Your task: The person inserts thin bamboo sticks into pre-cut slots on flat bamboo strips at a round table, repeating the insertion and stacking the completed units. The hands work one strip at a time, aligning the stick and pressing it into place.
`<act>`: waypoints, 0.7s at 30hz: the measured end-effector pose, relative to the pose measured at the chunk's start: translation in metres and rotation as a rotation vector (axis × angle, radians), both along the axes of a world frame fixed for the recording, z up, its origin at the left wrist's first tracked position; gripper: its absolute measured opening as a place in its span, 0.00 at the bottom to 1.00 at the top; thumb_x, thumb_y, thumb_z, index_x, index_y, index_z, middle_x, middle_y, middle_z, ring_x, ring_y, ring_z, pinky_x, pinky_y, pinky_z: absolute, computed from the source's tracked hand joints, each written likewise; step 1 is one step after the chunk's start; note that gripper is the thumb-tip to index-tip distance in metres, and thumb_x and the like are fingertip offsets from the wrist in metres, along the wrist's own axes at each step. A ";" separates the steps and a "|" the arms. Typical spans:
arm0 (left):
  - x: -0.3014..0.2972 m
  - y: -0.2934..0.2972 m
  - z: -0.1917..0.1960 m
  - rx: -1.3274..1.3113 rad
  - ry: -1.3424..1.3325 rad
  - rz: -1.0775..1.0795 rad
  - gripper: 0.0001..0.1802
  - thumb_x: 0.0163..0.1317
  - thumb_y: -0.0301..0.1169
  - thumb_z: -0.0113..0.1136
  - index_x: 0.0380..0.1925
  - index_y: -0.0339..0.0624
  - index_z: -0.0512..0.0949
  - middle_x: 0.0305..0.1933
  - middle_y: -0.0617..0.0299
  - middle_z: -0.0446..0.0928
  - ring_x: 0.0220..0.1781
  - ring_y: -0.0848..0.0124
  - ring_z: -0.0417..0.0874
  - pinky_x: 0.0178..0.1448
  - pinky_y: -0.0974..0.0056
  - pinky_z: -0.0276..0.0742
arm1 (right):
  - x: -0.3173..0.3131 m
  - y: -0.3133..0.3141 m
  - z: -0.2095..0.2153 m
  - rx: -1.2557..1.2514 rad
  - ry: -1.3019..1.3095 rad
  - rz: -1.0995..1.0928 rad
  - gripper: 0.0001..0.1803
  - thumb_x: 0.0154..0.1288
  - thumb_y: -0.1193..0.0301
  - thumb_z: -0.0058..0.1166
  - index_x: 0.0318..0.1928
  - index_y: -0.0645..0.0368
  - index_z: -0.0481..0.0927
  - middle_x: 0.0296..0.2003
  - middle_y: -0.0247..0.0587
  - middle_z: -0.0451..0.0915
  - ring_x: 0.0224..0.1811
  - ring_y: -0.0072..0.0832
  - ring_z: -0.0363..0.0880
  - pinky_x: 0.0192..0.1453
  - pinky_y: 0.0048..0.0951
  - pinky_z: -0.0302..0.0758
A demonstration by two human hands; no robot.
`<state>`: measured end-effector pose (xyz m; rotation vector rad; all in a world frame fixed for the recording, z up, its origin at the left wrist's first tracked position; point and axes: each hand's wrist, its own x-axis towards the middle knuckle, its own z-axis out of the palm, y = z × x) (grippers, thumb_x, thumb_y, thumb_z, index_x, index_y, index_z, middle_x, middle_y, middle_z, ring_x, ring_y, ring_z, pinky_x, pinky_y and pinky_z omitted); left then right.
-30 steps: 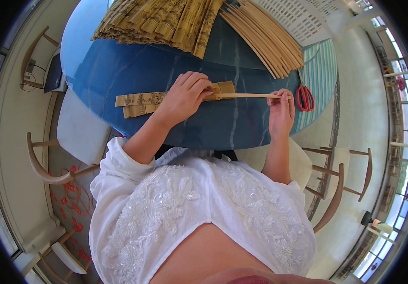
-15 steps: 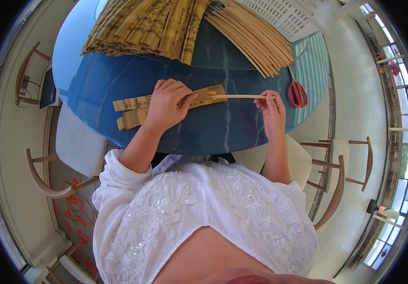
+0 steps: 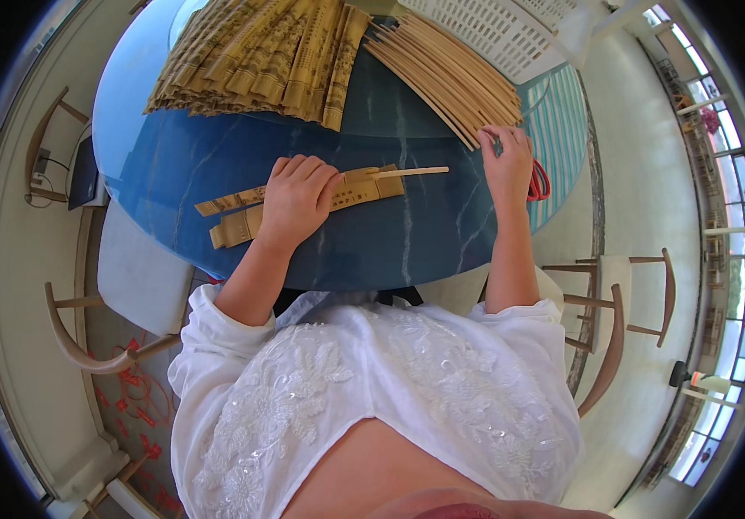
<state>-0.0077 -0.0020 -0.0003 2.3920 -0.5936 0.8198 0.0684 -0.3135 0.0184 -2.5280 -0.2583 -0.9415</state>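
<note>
My left hand (image 3: 297,197) is closed over two overlapping gold paper sleeves (image 3: 364,188) with dark print, holding them against the blue table. From the right end of the upper sleeve sticks out a pale wooden stick (image 3: 424,170), most of it hidden inside. At the near ends of a fanned pile of thin wooden sticks (image 3: 446,73), my right hand (image 3: 507,160) has its thumb and fingers slightly apart, the fingertips at the stick ends. Farther left lies a big stack of the same gold sleeves (image 3: 260,65).
Red-handled scissors (image 3: 539,182) lie on the table (image 3: 442,233) beside my right wrist, partly hidden by it. A white perforated basket (image 3: 511,35) stands beyond the sticks. Wooden-framed chairs (image 3: 143,268) are around the round table.
My right hand has let go of the stick and moved away to the pile's near ends. Less of that stick now shows outside the sleeve. My left hand stays on the sleeves.
</note>
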 end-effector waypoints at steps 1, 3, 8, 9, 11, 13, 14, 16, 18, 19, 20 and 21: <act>-0.001 0.001 -0.002 -0.003 0.003 0.004 0.03 0.56 0.26 0.64 0.27 0.41 0.79 0.29 0.63 0.77 0.33 0.64 0.77 0.41 0.61 0.69 | 0.001 -0.002 -0.002 -0.012 0.046 -0.006 0.06 0.60 0.68 0.64 0.36 0.55 0.84 0.36 0.36 0.79 0.43 0.38 0.76 0.48 0.37 0.74; 0.000 0.001 -0.002 -0.012 0.004 0.004 0.03 0.56 0.26 0.65 0.27 0.41 0.79 0.29 0.63 0.77 0.33 0.64 0.78 0.41 0.61 0.69 | 0.003 -0.004 -0.005 -0.037 0.137 -0.019 0.06 0.61 0.68 0.64 0.37 0.55 0.84 0.37 0.36 0.79 0.44 0.38 0.76 0.48 0.37 0.74; 0.000 0.002 -0.003 -0.027 0.010 -0.015 0.04 0.57 0.26 0.65 0.27 0.41 0.79 0.29 0.62 0.77 0.33 0.63 0.78 0.40 0.61 0.69 | 0.011 -0.011 -0.017 0.048 0.164 -0.007 0.08 0.63 0.68 0.62 0.36 0.59 0.82 0.36 0.39 0.79 0.42 0.39 0.77 0.47 0.37 0.74; 0.001 0.002 -0.003 -0.033 0.009 -0.021 0.04 0.57 0.26 0.65 0.27 0.41 0.79 0.29 0.62 0.77 0.33 0.63 0.78 0.40 0.61 0.69 | 0.012 -0.013 -0.019 0.069 0.146 0.004 0.08 0.64 0.68 0.61 0.36 0.60 0.81 0.35 0.40 0.79 0.41 0.39 0.78 0.46 0.36 0.74; 0.000 0.002 -0.004 -0.034 0.010 -0.017 0.04 0.57 0.26 0.64 0.27 0.40 0.79 0.29 0.62 0.77 0.33 0.63 0.78 0.40 0.61 0.69 | 0.010 -0.009 -0.017 0.159 0.133 -0.025 0.08 0.66 0.69 0.59 0.38 0.62 0.79 0.34 0.41 0.80 0.37 0.37 0.78 0.43 0.33 0.75; 0.000 0.002 -0.003 -0.030 0.015 -0.009 0.04 0.57 0.26 0.64 0.27 0.40 0.78 0.29 0.61 0.77 0.33 0.63 0.78 0.40 0.61 0.69 | 0.007 -0.009 -0.017 0.306 0.095 -0.023 0.08 0.69 0.69 0.56 0.39 0.63 0.77 0.32 0.41 0.81 0.33 0.34 0.79 0.40 0.30 0.75; 0.000 0.002 -0.003 -0.033 0.015 -0.010 0.04 0.58 0.26 0.64 0.27 0.40 0.78 0.29 0.61 0.77 0.33 0.63 0.78 0.40 0.61 0.69 | 0.006 -0.011 -0.019 0.407 0.064 -0.005 0.08 0.70 0.70 0.55 0.40 0.63 0.77 0.32 0.41 0.82 0.31 0.32 0.78 0.39 0.28 0.74; 0.000 0.003 -0.004 -0.040 0.015 -0.010 0.04 0.58 0.26 0.64 0.27 0.40 0.78 0.29 0.61 0.77 0.33 0.63 0.78 0.40 0.60 0.69 | 0.000 -0.013 -0.017 0.583 0.016 0.022 0.08 0.73 0.70 0.52 0.42 0.62 0.75 0.31 0.37 0.83 0.28 0.21 0.76 0.35 0.22 0.72; 0.001 0.003 -0.006 -0.033 0.013 -0.006 0.04 0.59 0.28 0.64 0.28 0.42 0.78 0.29 0.64 0.76 0.33 0.65 0.77 0.41 0.61 0.68 | 0.002 -0.026 -0.026 0.685 0.047 0.025 0.08 0.73 0.70 0.52 0.42 0.62 0.75 0.31 0.35 0.83 0.28 0.18 0.75 0.35 0.21 0.72; 0.002 0.003 -0.006 -0.028 0.011 -0.006 0.04 0.59 0.29 0.64 0.28 0.44 0.78 0.29 0.65 0.76 0.33 0.65 0.76 0.41 0.61 0.68 | 0.001 -0.031 -0.027 0.737 0.061 0.024 0.08 0.74 0.70 0.52 0.42 0.62 0.75 0.32 0.34 0.83 0.28 0.17 0.74 0.35 0.20 0.71; 0.002 0.003 -0.006 -0.030 0.013 -0.006 0.04 0.59 0.29 0.64 0.28 0.43 0.78 0.29 0.65 0.76 0.33 0.65 0.76 0.41 0.61 0.68 | 0.000 -0.034 -0.029 0.789 0.065 0.035 0.07 0.74 0.71 0.51 0.41 0.62 0.75 0.33 0.35 0.83 0.29 0.16 0.73 0.35 0.19 0.71; 0.002 0.002 -0.006 -0.032 0.014 -0.007 0.04 0.59 0.29 0.64 0.28 0.43 0.78 0.29 0.65 0.76 0.33 0.65 0.76 0.41 0.61 0.68 | -0.002 -0.036 -0.031 0.903 0.066 0.068 0.06 0.73 0.71 0.52 0.41 0.62 0.76 0.33 0.36 0.83 0.29 0.17 0.74 0.36 0.19 0.72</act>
